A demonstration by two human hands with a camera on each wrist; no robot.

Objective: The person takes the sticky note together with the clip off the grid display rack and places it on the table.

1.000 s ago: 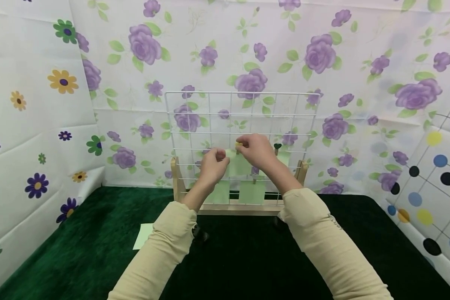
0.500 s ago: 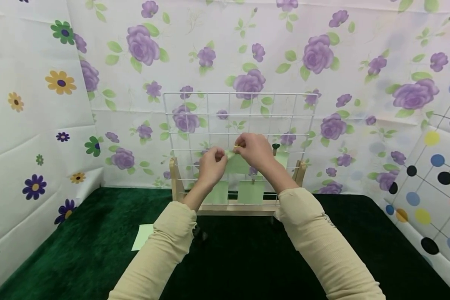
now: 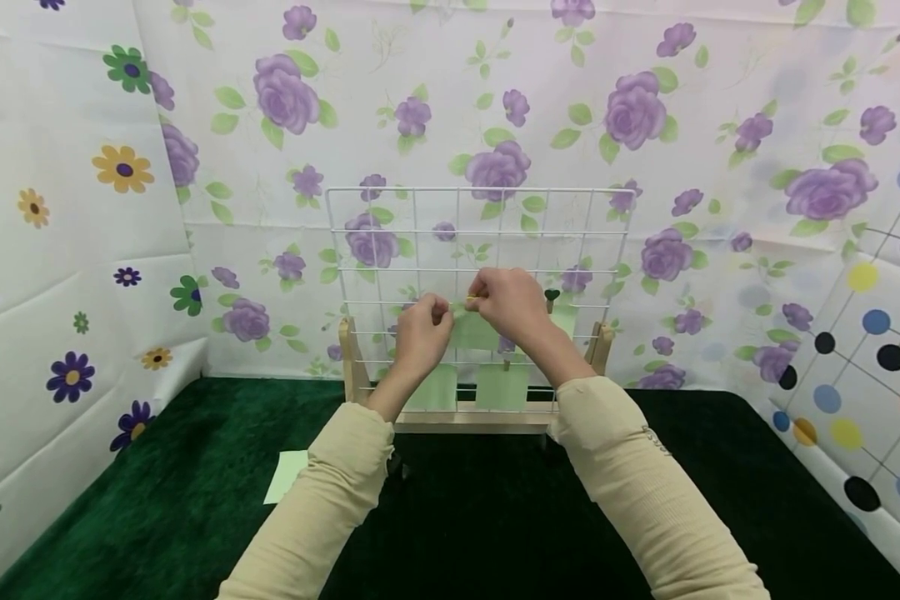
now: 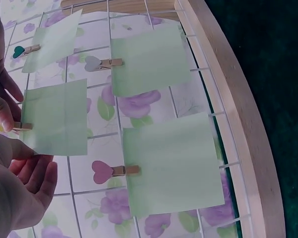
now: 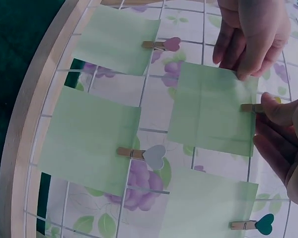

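Note:
My right hand [image 3: 510, 307] pinches a small wooden clothespin [image 5: 248, 107] with a yellow ornament, mostly covered by the fingers. That clothespin sits on the top edge of a light green paper sheet [image 5: 208, 106] against the white wire grid [image 3: 480, 232]. Beside it, my left hand [image 3: 423, 335] pinches the sheet's upper left corner between thumb and fingers, as the right wrist view shows. Three more green sheets hang around it, on clothespins with a pink heart [image 4: 103, 172], a grey heart [image 4: 93, 63] and a dark green heart [image 5: 264, 224].
The grid stands in a wooden frame [image 3: 480, 423] on a dark green cloth [image 3: 157, 475]. A loose green sheet [image 3: 285, 475] lies on the cloth by the left forearm. Flower-patterned sheeting [image 3: 270, 208] rises behind the grid, with patterned sides at left and right.
The clothespin's yellow end has tipped and shows as a thinner sliver in the head view. My right hand has shifted slightly; the left hand keeps its place at the sheet's corner.

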